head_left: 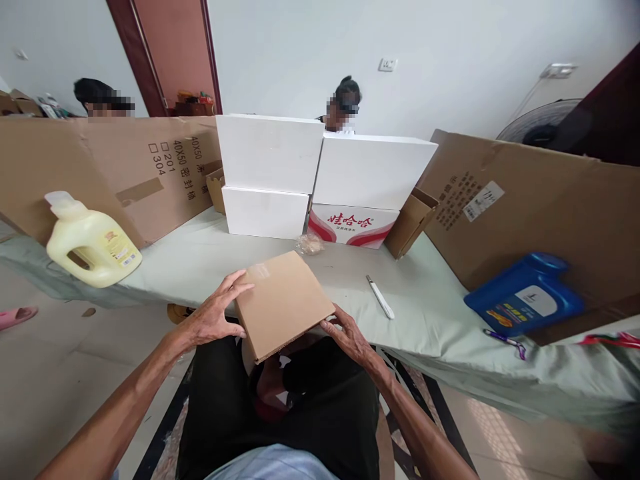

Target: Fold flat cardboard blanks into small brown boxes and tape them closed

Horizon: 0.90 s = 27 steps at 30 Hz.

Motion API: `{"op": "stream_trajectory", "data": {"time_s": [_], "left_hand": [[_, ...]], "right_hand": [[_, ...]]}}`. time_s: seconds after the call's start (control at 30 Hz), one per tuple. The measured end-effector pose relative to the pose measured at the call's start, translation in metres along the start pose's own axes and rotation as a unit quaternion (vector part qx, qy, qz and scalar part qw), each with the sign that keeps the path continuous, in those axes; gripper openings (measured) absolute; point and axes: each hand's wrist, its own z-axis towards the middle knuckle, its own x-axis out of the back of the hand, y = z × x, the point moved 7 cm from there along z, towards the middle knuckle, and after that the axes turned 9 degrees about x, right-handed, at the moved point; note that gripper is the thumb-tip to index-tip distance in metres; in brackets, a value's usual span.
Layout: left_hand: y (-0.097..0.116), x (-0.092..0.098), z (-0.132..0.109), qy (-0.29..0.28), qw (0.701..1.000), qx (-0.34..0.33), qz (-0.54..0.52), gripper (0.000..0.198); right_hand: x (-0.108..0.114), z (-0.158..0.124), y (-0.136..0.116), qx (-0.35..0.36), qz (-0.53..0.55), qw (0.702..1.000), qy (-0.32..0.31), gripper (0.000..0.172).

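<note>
A closed brown cardboard box [283, 303] lies at the table's near edge, its front part jutting out over my lap. My left hand [217, 313] grips its left side, thumb low on the side and fingers on the top edge. At the right front corner my right hand [347, 337] holds the box, with fingers along the edge and partly underneath. A strip of clear tape [260, 271] shows near the box's far left corner. Just beyond the box sits a crumpled wad of clear tape [310, 244]. To the right lies a white utility knife [381, 298].
White boxes [270, 157] are stacked at the table's back. A yellow jug [95, 243] stands left, a blue bottle [525, 293] and toothbrush [505, 341] lie right. Large cardboard panels [540, 213] flank the green-covered table [415, 293]. Two people are behind.
</note>
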Motion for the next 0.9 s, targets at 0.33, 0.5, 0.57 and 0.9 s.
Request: {"op": "stream_trajectory", "data": {"time_s": [0.33,0.5,0.57,0.9], "left_hand": [[0.023,0.004,-0.006,0.025,0.997,-0.066,0.012,0.076],[0.009,0.020,0.007,0.035,0.993,-0.030,-0.104,0.058],[0.003,0.025,0.014,0.051,0.986,-0.001,-0.157,0.057],[-0.005,0.017,0.017,0.149,0.953,0.116,-0.237,0.078]], "right_hand": [[0.005,-0.011,-0.004,0.009,-0.008,1.000,0.018,0.060],[0.015,-0.003,-0.033,0.002,-0.031,0.999,0.040,0.048],[0.020,0.003,-0.047,0.006,-0.039,0.998,0.046,0.049],[0.020,0.046,-0.074,-0.002,-0.045,0.997,0.066,0.066]]}}
